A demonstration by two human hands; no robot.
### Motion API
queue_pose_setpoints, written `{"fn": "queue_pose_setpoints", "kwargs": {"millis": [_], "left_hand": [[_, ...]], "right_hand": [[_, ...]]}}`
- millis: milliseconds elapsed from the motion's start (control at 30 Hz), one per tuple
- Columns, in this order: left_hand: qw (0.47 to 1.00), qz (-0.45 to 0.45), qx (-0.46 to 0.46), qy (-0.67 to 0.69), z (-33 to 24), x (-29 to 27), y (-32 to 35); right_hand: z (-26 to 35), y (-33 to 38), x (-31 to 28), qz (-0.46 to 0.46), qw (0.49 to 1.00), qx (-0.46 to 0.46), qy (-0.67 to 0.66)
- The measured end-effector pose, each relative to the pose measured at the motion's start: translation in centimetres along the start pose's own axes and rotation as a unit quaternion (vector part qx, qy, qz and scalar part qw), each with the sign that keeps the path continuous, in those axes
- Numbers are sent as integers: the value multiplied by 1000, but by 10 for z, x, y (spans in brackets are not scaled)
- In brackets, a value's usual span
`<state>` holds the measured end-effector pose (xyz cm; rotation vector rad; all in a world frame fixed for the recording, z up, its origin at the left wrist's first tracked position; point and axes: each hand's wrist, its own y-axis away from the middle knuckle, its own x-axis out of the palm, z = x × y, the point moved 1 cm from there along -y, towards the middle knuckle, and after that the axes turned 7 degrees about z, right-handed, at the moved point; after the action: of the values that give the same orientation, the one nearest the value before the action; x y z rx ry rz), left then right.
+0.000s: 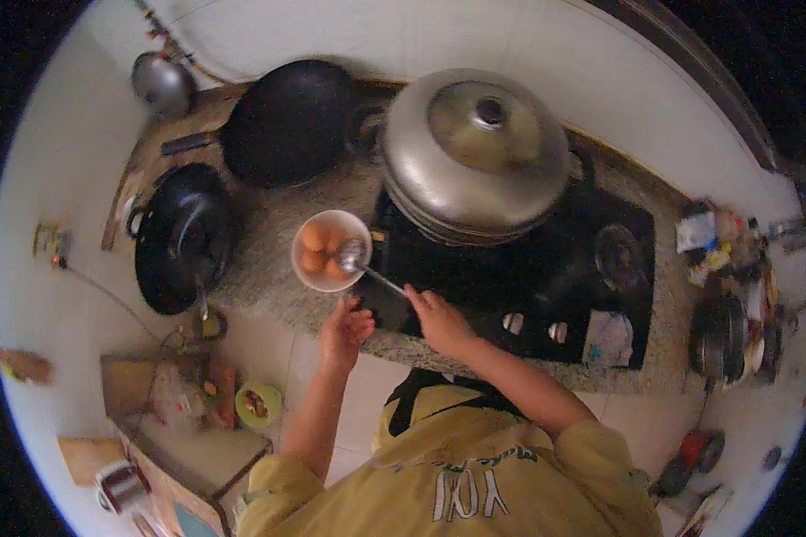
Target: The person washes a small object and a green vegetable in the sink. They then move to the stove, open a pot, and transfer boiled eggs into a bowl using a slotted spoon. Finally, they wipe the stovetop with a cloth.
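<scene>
A white bowl (303, 278) holding several brown eggs (314, 238) stands on the stone counter, left of the stove. My right hand (441, 324) is closed round the handle of a metal spoon (353, 257). The spoon's rounded head lies over the right side of the bowl, against or just above the eggs; which of the two I cannot tell. My left hand (346, 332) is just below the bowl, at the counter's front edge. Its fingers are loosely bent and apart, with nothing in them.
A large lidded steel pot (475, 166) stands on the black gas stove (510, 286). Two dark pans, a flat frying pan (287, 125) and a wok (184, 237), lie to the left. A green bowl (258, 405) sits low at the left, and pans hang at the right.
</scene>
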<state>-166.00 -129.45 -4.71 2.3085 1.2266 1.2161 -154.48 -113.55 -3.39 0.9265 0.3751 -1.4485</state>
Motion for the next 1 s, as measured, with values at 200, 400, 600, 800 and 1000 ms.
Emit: {"fn": "queue_pose_setpoints", "kwargs": {"millis": [200,400,600,800,1000], "left_hand": [[988,20,10,-152,34,37,7],[978,21,6,-207,25,41,-3],[973,21,-12,-228,28,37,-6],[966,40,39,-254,36,49,4],[970,-7,64,-235,31,38,6]], "right_hand": [[8,6,-3,-71,996,-8,61],[-10,24,-3,-160,986,-42,2],[-39,100,-39,-260,965,0,-40],[-145,195,-70,-402,871,257,121],[-201,222,-28,-350,832,325,281]]}}
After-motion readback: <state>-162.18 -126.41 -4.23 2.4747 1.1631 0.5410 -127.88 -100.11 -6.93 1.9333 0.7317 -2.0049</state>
